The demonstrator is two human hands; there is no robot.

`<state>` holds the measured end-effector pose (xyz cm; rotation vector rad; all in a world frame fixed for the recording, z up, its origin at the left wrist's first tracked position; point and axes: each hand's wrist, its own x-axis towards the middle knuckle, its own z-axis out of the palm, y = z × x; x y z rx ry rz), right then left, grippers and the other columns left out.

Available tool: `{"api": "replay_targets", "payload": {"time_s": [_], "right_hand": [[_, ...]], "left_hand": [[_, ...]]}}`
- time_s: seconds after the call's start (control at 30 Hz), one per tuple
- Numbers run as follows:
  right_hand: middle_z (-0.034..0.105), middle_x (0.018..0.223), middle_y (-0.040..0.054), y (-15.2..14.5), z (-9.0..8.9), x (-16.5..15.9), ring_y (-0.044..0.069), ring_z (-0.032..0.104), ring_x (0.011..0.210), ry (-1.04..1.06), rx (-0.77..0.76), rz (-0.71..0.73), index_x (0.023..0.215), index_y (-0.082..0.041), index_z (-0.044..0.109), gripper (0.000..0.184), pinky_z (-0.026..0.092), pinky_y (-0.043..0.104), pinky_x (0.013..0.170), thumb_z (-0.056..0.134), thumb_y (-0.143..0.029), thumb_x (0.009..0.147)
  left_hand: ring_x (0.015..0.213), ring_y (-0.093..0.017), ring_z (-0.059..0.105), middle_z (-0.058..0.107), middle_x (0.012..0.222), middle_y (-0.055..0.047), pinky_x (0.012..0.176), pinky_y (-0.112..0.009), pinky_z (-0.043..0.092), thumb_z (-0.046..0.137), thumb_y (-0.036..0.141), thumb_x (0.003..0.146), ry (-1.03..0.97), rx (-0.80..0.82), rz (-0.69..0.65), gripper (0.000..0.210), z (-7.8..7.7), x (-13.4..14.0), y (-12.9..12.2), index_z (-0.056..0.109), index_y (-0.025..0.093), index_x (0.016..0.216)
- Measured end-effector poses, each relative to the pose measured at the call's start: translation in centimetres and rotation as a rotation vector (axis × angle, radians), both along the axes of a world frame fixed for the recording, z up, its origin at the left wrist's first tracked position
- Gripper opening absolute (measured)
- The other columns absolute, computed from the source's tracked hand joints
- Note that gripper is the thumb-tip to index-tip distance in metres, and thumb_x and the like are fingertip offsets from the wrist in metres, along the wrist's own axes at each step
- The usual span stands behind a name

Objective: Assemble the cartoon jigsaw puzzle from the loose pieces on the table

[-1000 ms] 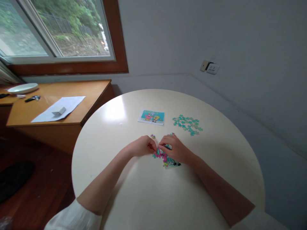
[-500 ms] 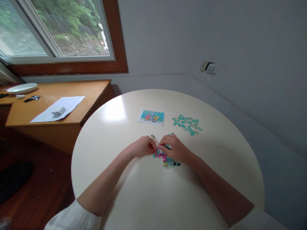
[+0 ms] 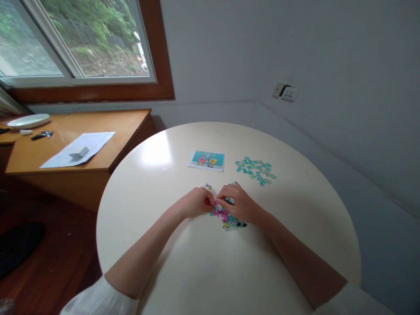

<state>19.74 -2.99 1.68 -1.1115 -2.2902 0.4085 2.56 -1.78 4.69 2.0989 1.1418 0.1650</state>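
A partly joined jigsaw puzzle with pink, teal and yellow cartoon figures lies on the round table in front of me. At its left edge my left hand is closed in a pinch on a puzzle piece, which the fingers mostly cover. My right hand lies over the upper right part of the puzzle, thumb and fingers bent closed on it and hiding much of that side. Just beyond my left fingertips are some loose colourful pieces, partly covered by that hand.
Behind the puzzle lies a picture card with the cartoon figures. Several loose teal pieces are spread at the right on the white table. A wooden desk at the left bears paper and a white plate.
My left hand has shifted very slightly at the puzzle's left edge. My right hand and the puzzle look nearly the same; the whole view has moved a little.
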Motion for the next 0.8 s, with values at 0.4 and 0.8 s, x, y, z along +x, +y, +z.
{"api": "replay_targets", "payload": {"time_s": [0.4, 0.8], "right_hand": [[0.062, 0.068, 0.0019, 0.09, -0.14, 0.16, 0.014, 0.053, 0.070, 0.003, 0.005, 0.005, 0.067, -0.018, 0.059, 0.013, 0.030, 0.030, 0.070, 0.053, -0.016, 0.078], [0.062, 0.069, 0.0017, 0.00, 0.06, 0.09, 0.014, 0.054, 0.070, -0.007, 0.005, -0.003, 0.067, -0.018, 0.059, 0.013, 0.029, 0.030, 0.069, 0.052, -0.017, 0.079]], "left_hand": [[0.052, -0.009, 0.042, 0.053, 0.052, 0.002, 0.050, -0.020, 0.029, 0.047, 0.010, 0.062, 0.066, 0.063, 0.014, 0.015, 0.48, 0.52, -0.64, 0.061, 0.014, 0.059], [0.052, -0.009, 0.041, 0.048, 0.049, 0.003, 0.051, -0.020, 0.029, 0.046, 0.010, 0.062, 0.061, 0.087, 0.000, 0.015, 0.45, 0.44, -0.80, 0.058, 0.015, 0.055]]}}
